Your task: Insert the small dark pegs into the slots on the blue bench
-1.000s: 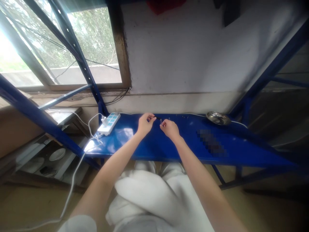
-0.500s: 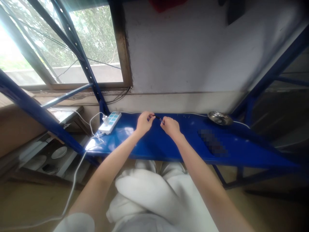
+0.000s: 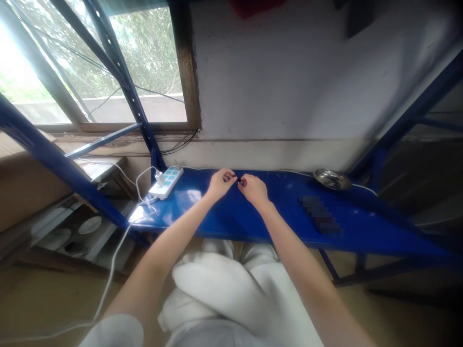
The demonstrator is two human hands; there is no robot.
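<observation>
Above the blue bench (image 3: 217,217), both hands meet around a slim, pen-like piece (image 3: 238,180), of which only a short black length shows. My left hand (image 3: 221,185) pinches its left end between thumb and fingertips. The fingers of my right hand (image 3: 254,189) are closed around the other end and hide it. Several tiny light-coloured bits (image 3: 281,176) lie near the bench's back edge, just beyond my right hand.
To the left stands a white power strip (image 3: 167,183) with a plug and white cord. A shiny metal dish (image 3: 332,179) sits at the back right, near a blurred-out dark object (image 3: 321,215). Blue frame posts (image 3: 142,127) rise at the sides.
My hands have come closer together, so less of the black piece shows between them. A clear tube-like part, visible earlier at my right fingertips, is now hidden.
</observation>
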